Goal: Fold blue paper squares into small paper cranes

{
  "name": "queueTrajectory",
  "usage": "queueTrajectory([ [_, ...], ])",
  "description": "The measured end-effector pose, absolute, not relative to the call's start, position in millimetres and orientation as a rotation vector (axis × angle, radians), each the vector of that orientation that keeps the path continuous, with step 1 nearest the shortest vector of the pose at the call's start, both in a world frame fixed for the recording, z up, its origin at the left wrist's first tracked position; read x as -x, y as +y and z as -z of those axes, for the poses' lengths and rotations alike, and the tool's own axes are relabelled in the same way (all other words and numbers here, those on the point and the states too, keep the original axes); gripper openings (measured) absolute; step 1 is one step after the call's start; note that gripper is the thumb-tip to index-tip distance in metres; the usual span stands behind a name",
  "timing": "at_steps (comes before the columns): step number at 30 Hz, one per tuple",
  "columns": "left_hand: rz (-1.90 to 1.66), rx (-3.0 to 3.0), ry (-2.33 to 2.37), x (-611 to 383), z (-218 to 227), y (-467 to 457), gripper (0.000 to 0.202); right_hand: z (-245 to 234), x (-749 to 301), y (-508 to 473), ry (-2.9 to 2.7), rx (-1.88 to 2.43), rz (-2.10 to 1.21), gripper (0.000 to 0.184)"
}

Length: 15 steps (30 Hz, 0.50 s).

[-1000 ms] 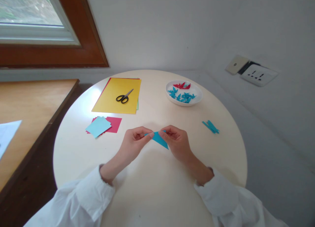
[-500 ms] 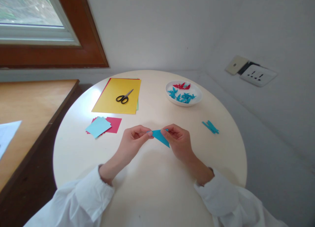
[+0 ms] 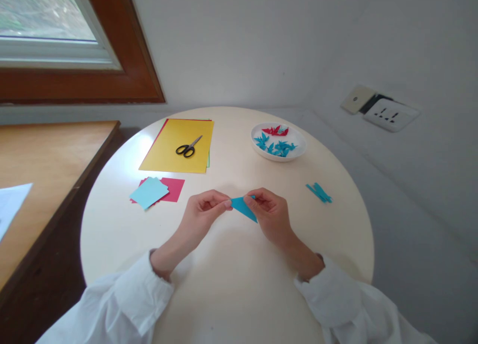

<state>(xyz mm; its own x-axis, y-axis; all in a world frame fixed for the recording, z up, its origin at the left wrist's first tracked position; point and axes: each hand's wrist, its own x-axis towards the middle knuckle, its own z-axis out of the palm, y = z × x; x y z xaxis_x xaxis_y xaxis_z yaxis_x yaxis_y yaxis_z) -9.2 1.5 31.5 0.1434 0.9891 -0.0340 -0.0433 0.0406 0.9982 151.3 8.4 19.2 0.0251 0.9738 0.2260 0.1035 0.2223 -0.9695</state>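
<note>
Slightly farther apart than a second ago: left hand point(image 3: 201, 210) and right hand point(image 3: 272, 214). I see each grip pinching the blue paper point(image 3: 241, 205), forearms point(image 3: 168, 258) angled inward, paper nearside of the plate point(image 3: 296, 136).

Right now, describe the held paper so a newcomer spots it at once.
On the round table, near the middle, find the left hand and right hand. Pinched between them is the paper, bright blue, its lower-right corner pointed. The strips at right are blue too, but narrow and loose; it alone is held.
</note>
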Motion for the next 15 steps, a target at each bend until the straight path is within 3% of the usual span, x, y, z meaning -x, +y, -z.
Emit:
queueTrajectory([
  [15, -1.103, -1.278, 1.199, 3.5, -35.6, -0.3, 0.016, -16.9, -144.3, 5.2, -1.415, 1.056, -1.017, 0.013],
])
